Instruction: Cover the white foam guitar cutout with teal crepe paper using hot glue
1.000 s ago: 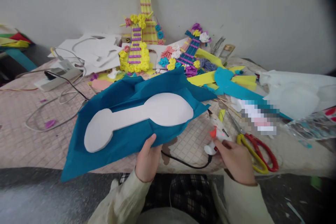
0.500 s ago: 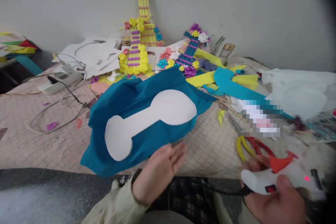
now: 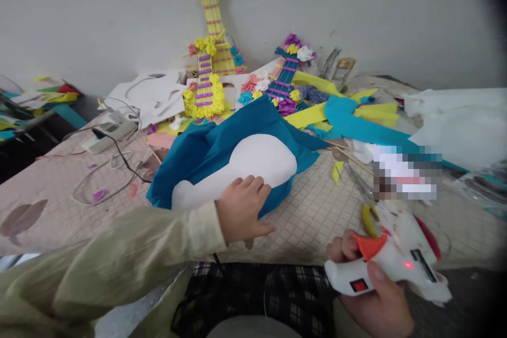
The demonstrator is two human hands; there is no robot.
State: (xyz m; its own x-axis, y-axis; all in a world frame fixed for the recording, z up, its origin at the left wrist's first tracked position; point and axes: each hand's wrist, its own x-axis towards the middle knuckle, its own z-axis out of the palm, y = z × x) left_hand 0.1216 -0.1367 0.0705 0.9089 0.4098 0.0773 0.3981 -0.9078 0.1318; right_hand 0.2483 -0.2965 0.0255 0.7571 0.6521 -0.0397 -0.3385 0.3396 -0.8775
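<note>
right hand (image 3: 384, 303): gripping handle of white glue gun (image 3: 400, 256), thumb across the grip, fingers curled round and up by orange trigger (image 3: 372, 246). cannot tell if squeezing it. red light lit on gun's side, red switch (image 3: 359, 285) on the grip. holding it off to near right, over table edge.

left hand (image 3: 243, 211): palm down on white guitar-shaped cutout (image 3: 263, 158), fingers slightly bent and spread where neck meets body, thumb out to the right. not closed round anything.

cutout: lying on dark blue sheet (image 3: 273, 116), mid table (image 3: 317, 222), wide end to far right, small end to near left, partly behind sleeve (image 3: 138, 243). sheet crumpled up along far left side, paper or cloth, cannot tell.

containers: glass jar (image 3: 344, 73) with gold lid, far side by the wall, contents not readable. clear plastic packet (image 3: 481, 190) at right edge, teal and dark bits showing in or behind it, cannot tell which.

rest: scissors (image 3: 368, 220) just behind gun, yellow and red handles, partly hidden by it. power strip (image 3: 105, 137) at left, black plug in it, grey cable (image 3: 79, 195) looped nearer. white offcuts (image 3: 158, 97) piled far left. along the wall, two yellow model guitars (image 3: 205, 84) and a blue one (image 3: 283, 79), with paper flowers. light blue cutout (image 3: 356, 122) far right, on yellow strips (image 3: 303, 118).
</note>
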